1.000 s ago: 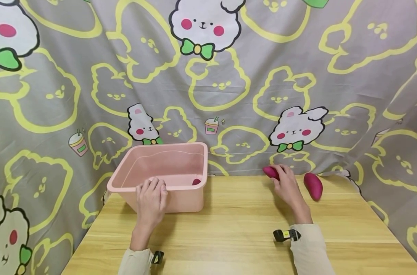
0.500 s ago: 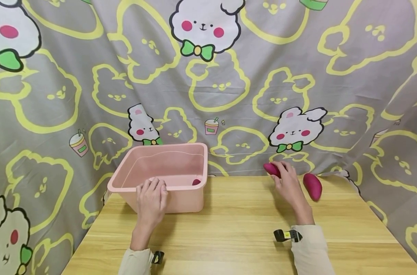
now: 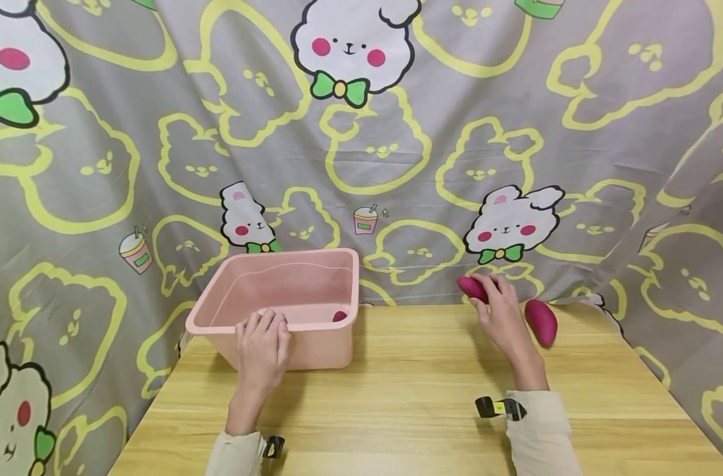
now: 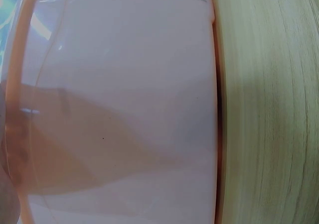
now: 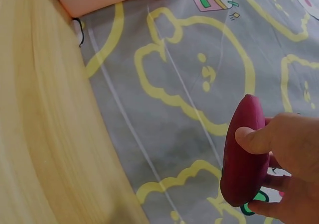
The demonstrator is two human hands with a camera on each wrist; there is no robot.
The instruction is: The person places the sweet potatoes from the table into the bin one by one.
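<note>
In the head view, my left hand [image 3: 261, 347] grips the near rim of a pink plastic bin [image 3: 322, 345], its fingers curled over the edge. In the left wrist view the bin's wall [image 4: 124, 109] fills most of the picture. My right hand [image 3: 504, 320] holds a purple sweet potato [image 3: 469, 287] just above the far side of the table. The right wrist view shows the thumb pressing one side of this sweet potato [image 5: 245, 159] and fingers behind it. A second sweet potato [image 3: 542, 322] lies to the right of that hand. Part of another sweet potato [image 3: 340, 317] shows inside the bin.
The wooden table [image 3: 409, 396] ends at a grey curtain [image 3: 397, 172] printed with cartoon animals, which hangs behind and at both sides. The bin stands at the table's far left, close to the curtain.
My right hand has lifted slightly with its sweet potato. The left hand and the bin stay where they were, and so does the sweet potato on the right.
</note>
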